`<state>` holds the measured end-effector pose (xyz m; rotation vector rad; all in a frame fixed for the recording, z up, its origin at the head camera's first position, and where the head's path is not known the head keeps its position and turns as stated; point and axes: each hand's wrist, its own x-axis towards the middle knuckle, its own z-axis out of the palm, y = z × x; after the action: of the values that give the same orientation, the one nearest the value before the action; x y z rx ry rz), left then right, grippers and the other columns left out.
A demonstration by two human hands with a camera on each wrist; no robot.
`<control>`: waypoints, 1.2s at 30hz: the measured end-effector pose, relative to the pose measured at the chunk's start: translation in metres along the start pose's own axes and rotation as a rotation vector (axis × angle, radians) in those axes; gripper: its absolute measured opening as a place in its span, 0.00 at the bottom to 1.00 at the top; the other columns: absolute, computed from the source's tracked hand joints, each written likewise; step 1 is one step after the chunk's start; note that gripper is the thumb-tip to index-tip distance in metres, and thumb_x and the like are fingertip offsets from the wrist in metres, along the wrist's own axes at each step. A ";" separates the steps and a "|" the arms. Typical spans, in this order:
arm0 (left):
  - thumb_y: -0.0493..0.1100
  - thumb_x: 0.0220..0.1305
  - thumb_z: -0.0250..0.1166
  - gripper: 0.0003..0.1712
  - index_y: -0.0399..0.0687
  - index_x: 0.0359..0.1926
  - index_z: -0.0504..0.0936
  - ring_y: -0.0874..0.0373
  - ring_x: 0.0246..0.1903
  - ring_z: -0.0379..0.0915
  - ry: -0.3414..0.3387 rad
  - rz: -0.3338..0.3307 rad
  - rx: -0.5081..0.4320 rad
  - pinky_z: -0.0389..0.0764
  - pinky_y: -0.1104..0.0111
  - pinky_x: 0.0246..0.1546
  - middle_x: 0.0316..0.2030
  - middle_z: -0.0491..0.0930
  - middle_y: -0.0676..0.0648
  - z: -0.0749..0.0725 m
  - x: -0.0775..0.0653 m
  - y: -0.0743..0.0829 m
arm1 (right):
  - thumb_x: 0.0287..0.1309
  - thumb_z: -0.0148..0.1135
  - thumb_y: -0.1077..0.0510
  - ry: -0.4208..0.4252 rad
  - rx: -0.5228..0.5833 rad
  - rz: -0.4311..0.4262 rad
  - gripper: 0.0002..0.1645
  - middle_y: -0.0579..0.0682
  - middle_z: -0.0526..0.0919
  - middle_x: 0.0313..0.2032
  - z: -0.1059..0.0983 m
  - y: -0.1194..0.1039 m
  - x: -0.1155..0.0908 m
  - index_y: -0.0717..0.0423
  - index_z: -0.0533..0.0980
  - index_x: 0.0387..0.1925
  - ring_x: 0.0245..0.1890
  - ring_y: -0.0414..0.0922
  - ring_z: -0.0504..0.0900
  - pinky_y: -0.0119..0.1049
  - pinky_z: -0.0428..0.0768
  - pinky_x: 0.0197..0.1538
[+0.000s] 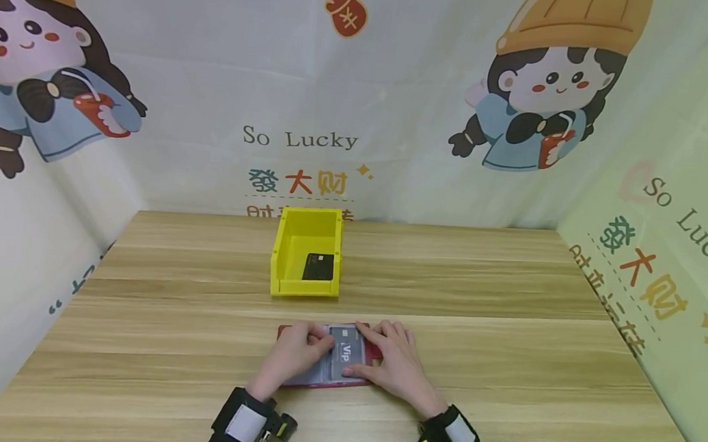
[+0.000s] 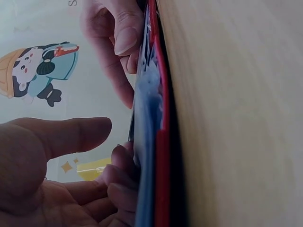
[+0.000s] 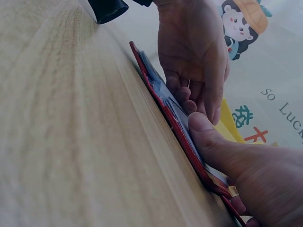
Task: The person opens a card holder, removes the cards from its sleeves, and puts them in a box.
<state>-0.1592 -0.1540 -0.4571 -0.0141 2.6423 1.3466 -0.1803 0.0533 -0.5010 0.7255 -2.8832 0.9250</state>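
A red card holder (image 1: 376,351) lies spread on the table with its clear plastic sleeves (image 1: 314,372) showing. On the sleeves sits a grey card marked "Vip" (image 1: 347,352); whether it is fully inside a sleeve, I cannot tell. My left hand (image 1: 300,353) has its bent fingers against the card's left edge, and its thumb (image 2: 80,135) stands apart from them in the left wrist view. My right hand (image 1: 402,365) spreads across the right side, its thumb (image 3: 208,137) pressing near the card's lower edge and a finger touching near its upper edge.
Behind the holder stands a yellow open-front bin (image 1: 304,289) with a black card (image 1: 318,267) inside. Printed cloth (image 1: 412,184) hangs at the back and sides of the wooden table (image 1: 506,341).
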 end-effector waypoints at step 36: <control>0.41 0.66 0.66 0.10 0.39 0.31 0.86 0.60 0.23 0.65 0.035 0.003 0.036 0.62 0.71 0.24 0.21 0.73 0.52 -0.003 0.003 -0.004 | 0.48 0.75 0.35 -0.056 -0.025 -0.023 0.46 0.43 0.71 0.39 -0.004 0.002 0.000 0.47 0.74 0.67 0.40 0.40 0.61 0.37 0.55 0.46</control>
<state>-0.1622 -0.1584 -0.4596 -0.0293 2.6966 1.3108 -0.1821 0.0571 -0.4986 0.7926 -2.9225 0.8784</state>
